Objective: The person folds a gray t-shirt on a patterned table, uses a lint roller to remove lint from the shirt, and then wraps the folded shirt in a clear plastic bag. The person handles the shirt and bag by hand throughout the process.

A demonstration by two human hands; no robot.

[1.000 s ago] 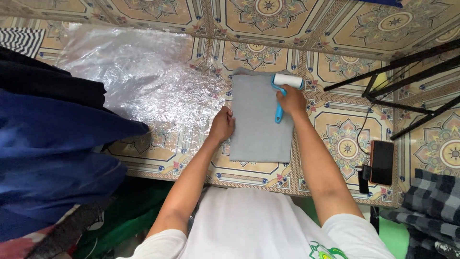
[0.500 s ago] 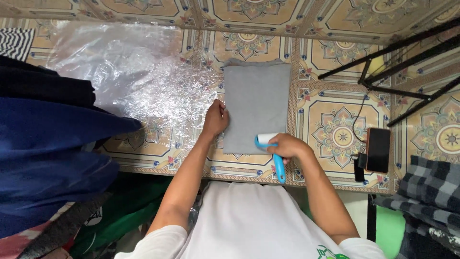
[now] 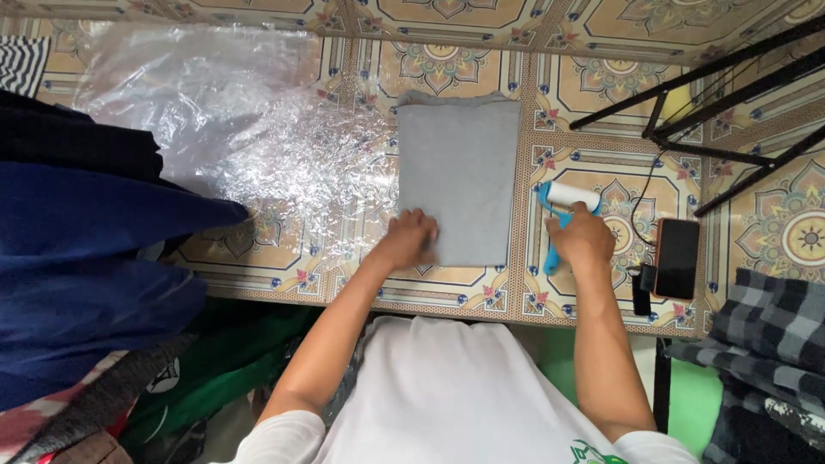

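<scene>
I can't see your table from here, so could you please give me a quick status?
Left hand flat on folded grey cloth. Right hand gripping blue lint roller beside the cloth, on the tiles. Clear plastic sheet lies left.

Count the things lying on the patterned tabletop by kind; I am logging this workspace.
Folded grey cloth: 1
Blue-handled lint roller with white roll, under the right hand: 1
Crinkled clear plastic sheet: 1
Black phone with red edge: 1
Total: 4
The left hand presses the cloth.
</scene>
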